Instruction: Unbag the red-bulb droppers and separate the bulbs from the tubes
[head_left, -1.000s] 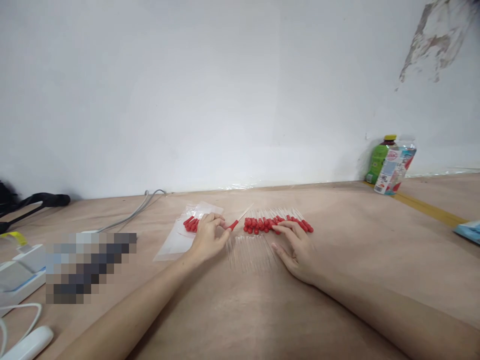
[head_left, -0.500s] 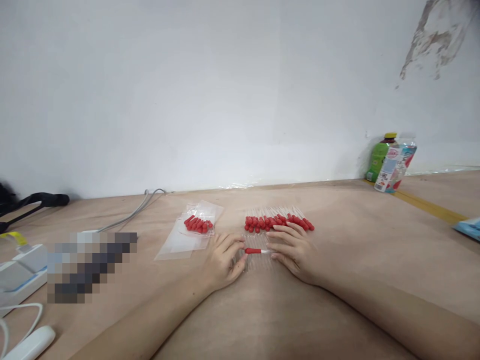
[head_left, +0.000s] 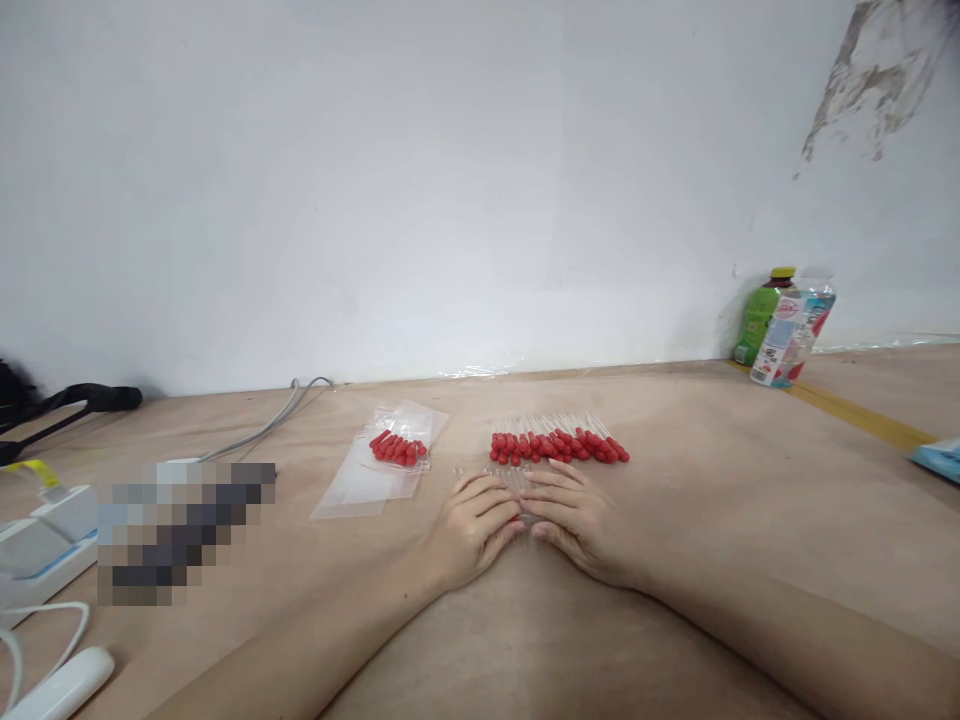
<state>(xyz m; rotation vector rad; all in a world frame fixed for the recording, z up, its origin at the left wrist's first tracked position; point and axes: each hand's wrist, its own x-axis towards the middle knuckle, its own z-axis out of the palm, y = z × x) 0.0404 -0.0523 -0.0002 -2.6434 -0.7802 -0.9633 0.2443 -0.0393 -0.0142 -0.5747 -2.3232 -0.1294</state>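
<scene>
My left hand [head_left: 480, 520] is closed around the red rubber bulb of a dropper [head_left: 515, 518], and only a sliver of red shows past its fingers. Close on its right, my right hand [head_left: 574, 515] grips the dropper's clear glass tube, which is mostly hidden. Loose clear glass tubes [head_left: 516, 480] lie under and just beyond the fingers. Behind them sits a row of droppers with red bulbs [head_left: 559, 446], bulbs toward me and tubes pointing at the wall. To the left, several loose red bulbs [head_left: 397, 448] rest on clear plastic bags [head_left: 367, 492].
Two bottles, one green [head_left: 754, 325] and one clear with a printed label [head_left: 787, 340], stand at the back right by the wall. A blue packet [head_left: 937, 455] lies at the right edge. On the left are a white power strip [head_left: 56, 560], a grey cable [head_left: 262, 430] and a blurred-out item.
My hands have moved together over the loose tubes. The bulb and tube between them, plainly visible before, are now mostly covered by my fingers.
</scene>
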